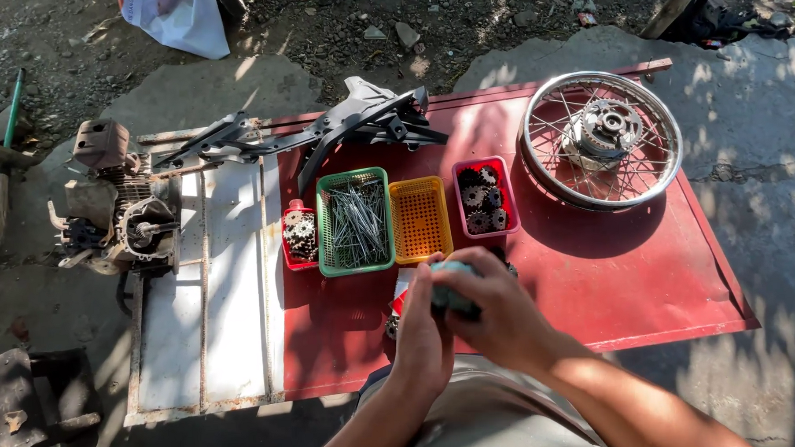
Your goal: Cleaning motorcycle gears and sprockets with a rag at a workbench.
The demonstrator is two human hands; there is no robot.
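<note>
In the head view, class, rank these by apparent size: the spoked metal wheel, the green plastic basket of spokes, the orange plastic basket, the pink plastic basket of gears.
1. Spoked metal wheel
2. Green plastic basket
3. Orange plastic basket
4. Pink plastic basket, only slightly smaller than the orange one

bag (177, 20): white plastic, crumpled, with a pink-red patch, on the dirt ground at the top left, well apart from the red tabletop (646, 268).
labels, signs, screens: none visible.
</note>
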